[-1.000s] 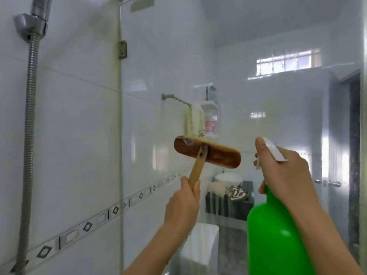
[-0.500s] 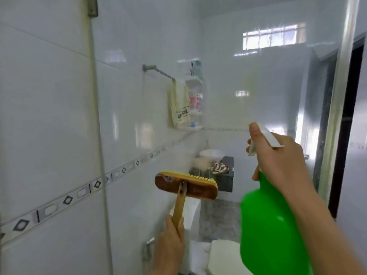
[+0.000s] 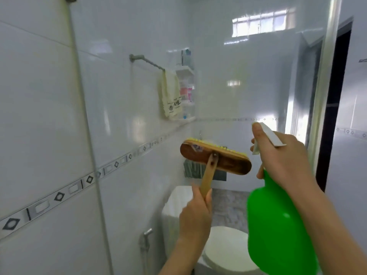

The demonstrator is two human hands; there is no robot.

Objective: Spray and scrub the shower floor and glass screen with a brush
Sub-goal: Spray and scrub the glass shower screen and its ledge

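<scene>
Glass screen [image 3: 248, 86] right in front, see-through, with a shiny metal strip [image 3: 325, 96] down its right side. Behind the glass, a white wall with a band of little diamond tiles [image 3: 59, 195]. Up on that wall, a pale towel [image 3: 171, 96] hanging on a rail [image 3: 147, 61], just beside a white shelf rack [image 3: 186, 86] with bottles. High up, a small bright window [image 3: 260, 23]. Lower down, a white toilet [image 3: 224, 247] with its lid shut, and a hose sprayer [image 3: 146, 237] on the wall near it. Far right, a dark doorway [image 3: 335, 106].

Big and close, a green spray bottle [image 3: 276, 225], hiding part of the toilet.

Left hand [image 3: 195, 217] low in the middle, arm reaching up, fingers wrapped tight round the wooden handle. Brush [image 3: 232, 162] held up at the glass, long head lying sideways, right end a bit lower, yellow bristles turned to the glass; cannot tell if touching.

Right hand [image 3: 284, 157] just beside the brush head, curled round the bottle's neck, one finger up along the white spray head [image 3: 272, 135].
</scene>
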